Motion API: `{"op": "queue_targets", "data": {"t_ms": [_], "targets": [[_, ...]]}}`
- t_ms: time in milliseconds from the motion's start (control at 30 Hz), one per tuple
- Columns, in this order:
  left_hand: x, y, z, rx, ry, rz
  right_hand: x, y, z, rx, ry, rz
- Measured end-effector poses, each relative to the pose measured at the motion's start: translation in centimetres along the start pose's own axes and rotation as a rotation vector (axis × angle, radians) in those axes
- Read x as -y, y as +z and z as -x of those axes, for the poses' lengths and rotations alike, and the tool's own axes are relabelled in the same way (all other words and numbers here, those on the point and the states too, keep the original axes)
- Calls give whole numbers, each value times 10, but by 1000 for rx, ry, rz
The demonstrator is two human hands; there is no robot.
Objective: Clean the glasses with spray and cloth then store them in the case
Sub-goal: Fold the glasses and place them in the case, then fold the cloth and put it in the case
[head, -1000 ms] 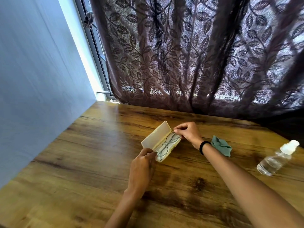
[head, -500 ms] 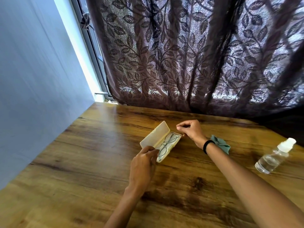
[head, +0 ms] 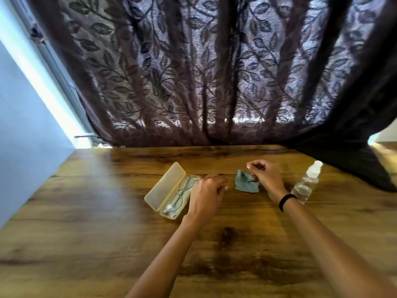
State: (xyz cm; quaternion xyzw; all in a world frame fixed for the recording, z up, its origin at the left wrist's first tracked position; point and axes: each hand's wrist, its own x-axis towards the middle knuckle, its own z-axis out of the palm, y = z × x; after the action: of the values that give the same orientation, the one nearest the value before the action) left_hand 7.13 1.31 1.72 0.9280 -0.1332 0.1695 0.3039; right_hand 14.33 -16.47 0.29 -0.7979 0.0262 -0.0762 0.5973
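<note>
The cream glasses case (head: 165, 188) lies open on the wooden table (head: 96, 211), lid tipped to the left. The thin-framed glasses (head: 180, 195) lie folded inside its base. My left hand (head: 206, 195) hovers at the case's right edge with fingers loosely curled and holds nothing. A crumpled teal cloth (head: 243, 183) lies on the table to the right of the case. My right hand (head: 265, 176), with a black band on the wrist, is at the cloth's right edge, its curled fingers pinching the fabric. The clear spray bottle (head: 306, 183) with a white cap stands just right of that wrist.
A dark leaf-patterned curtain (head: 214, 72) hangs along the table's far edge and drapes onto its far right corner. A pale blue wall (head: 25, 136) borders the table on the left.
My right hand left the case's far end and moved right to the cloth. My left hand let go of the case's near end. The view swung to the right.
</note>
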Motion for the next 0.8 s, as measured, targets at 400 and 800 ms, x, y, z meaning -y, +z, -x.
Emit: {"op": "queue_targets", "data": {"t_ms": [400, 800], "targets": [[-15, 57, -43, 233, -201, -116, -32, -12, 4, 71, -58, 581], [1, 57, -65, 340, -121, -19, -12, -14, 5, 79, 113, -39]]}}
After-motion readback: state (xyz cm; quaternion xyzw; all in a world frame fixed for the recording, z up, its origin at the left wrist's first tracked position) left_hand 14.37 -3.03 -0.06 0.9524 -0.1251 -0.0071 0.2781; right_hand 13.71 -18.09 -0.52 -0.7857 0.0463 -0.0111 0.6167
